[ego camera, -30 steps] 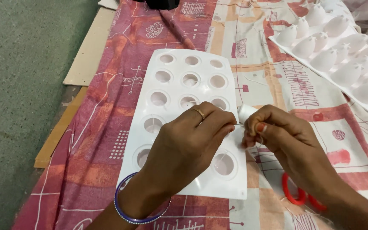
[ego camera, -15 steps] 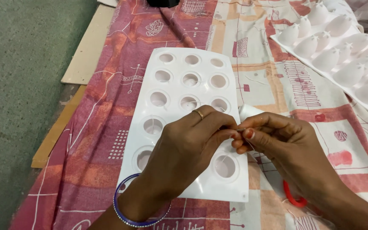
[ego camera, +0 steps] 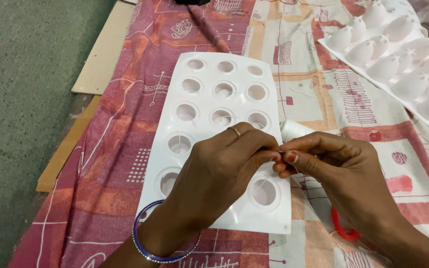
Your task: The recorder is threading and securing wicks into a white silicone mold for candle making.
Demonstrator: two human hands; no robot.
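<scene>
Both my hands pinch a thin needle over the white mould tray.

Under everything I see the patterned red cloth [ego camera: 125, 149], with the white mould tray [ego camera: 175, 168] of round cavities lying flat on it and a second tray [ego camera: 398, 94] of white domed shapes well apart at upper right. My left hand [ego camera: 219, 173] and right hand [ego camera: 338, 171] meet fingertip to fingertip above the tray's right edge, both closed narrowly on the needle [ego camera: 282, 151]. A white spool [ego camera: 294, 130] sits just behind my right hand.
</scene>
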